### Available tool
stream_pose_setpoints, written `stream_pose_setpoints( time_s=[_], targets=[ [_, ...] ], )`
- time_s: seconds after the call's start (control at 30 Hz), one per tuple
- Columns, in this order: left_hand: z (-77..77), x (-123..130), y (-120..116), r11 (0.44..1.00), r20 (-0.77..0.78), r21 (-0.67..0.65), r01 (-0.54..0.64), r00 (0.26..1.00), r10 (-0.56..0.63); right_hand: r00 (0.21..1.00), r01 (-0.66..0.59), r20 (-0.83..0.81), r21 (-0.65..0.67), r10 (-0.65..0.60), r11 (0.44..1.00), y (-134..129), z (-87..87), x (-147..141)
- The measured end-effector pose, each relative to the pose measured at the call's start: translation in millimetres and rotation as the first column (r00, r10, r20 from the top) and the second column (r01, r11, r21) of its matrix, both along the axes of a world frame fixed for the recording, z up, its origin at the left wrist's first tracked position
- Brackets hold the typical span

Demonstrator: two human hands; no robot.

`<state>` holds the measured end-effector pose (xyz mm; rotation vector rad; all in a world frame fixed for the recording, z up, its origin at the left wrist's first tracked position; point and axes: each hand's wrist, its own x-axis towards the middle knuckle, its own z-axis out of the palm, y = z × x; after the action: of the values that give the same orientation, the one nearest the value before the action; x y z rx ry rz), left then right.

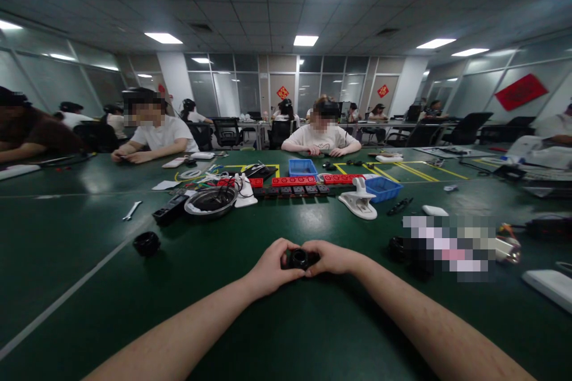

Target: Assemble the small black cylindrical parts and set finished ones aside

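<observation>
- Black round part (299, 258) is sitting at the centre of the clock face used here, twelve pointing straight across the table (308, 336) from the person; its ring-shaped opening is showing between the two hands.
- The left hand (277, 266) is curling around the part from the nine o'clock side, thumb and fingers closing narrowly on it.
- The right hand (329, 257) is gripping from the three o'clock side, also narrowly bent; its fingers are hiding what lies beneath, so whether the hands are holding one piece or two joined ones cannot be told.
- As for progress, the part is already being held in both hands, so the handling is looking under way and, by judgement, unfinished: neither hand is letting go.
- How much work is remaining on the part itself cannot be told, since the grip is covering most of its sides.
- A second black part (146, 244) is standing near nine o'clock, well apart from both hands and untouched; a dark rounded object (397, 247) is lying near three, also untouched.
- A wrench (132, 211) is lying between nine and ten, unused, while a metal bowl (210, 215) is resting near ten.
- A white clamp (360, 203) is standing between one and two, near a blue tray (386, 191).
</observation>
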<state>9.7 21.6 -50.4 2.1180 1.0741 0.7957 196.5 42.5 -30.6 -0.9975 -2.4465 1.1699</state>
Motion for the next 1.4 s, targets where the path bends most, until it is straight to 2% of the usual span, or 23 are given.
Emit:
stream_pose_setpoints(
  time_s=[0.2,0.3,0.43,0.57,0.63,0.67,0.77,0.83,0.9,0.97,1.03,1.4],
  targets=[
    [2.6,0,-2,1.0,0.0,-0.024,0.005,1.0,-0.005,0.999,0.034,-0.014,-0.04,-0.035,0.999,0,-2.3,-2],
    [1.1,3,-3,0.998,0.024,-0.069,-0.01,1.0,0.012,0.997,0.075,0.025,-0.004,-0.075,0.997,0,-5.7,-2],
    [1.1,8,-9,0.99,0.036,-0.098,-0.097,0.994,0.101,0.971,0.158,0.146,0.195,-0.188,0.968,-4,-11.1,-7],
    [3.6,10,-12,0.978,0.029,-0.075,-0.195,0.98,0.197,0.9,0.236,0.221,0.476,-0.375,0.847,-13,-16.3,-18],
    [3.6,9,-10,0.978,0.03,-0.071,-0.195,0.98,0.198,0.883,0.24,0.219,0.548,-0.415,0.801,-15,-16.6,-21],
    [3.1,7,-8,0.982,0.032,-0.071,-0.177,0.983,0.18,0.891,0.23,0.211,0.552,-0.402,0.801,-16,-15.8,-22],
    [0.1,3,0,0.994,0.05,-0.082,-0.072,0.996,0.077,0.953,0.178,0.146,0.44,-0.266,0.88,-12,-10.6,-17],
    [-2.0,0,4,0.995,0.064,-0.102,-0.011,0.998,0.017,0.988,0.103,0.084,0.288,-0.132,0.952,-8,-6.3,-11],
    [-3.3,-2,7,0.993,0.073,-0.115,0.021,0.997,-0.012,0.999,0.028,0.028,0.137,-0.033,0.99,-4,-3.0,-5],
    [-3.8,-3,7,0.993,0.079,-0.117,0.035,0.997,-0.025,1.0,-0.009,-0.009,0.04,0.01,0.999,-1,-1.3,-1],
    [-3.6,-3,7,0.992,0.082,-0.116,0.044,0.996,-0.035,1.0,0.004,-0.027,0.006,-0.003,1.0,0,-0.8,0],
    [-0.1,-1,3,0.992,0.075,-0.121,0.02,0.997,-0.011,0.997,0.068,-0.035,-0.006,-0.068,0.998,0,-6.7,-2]
  ],
)
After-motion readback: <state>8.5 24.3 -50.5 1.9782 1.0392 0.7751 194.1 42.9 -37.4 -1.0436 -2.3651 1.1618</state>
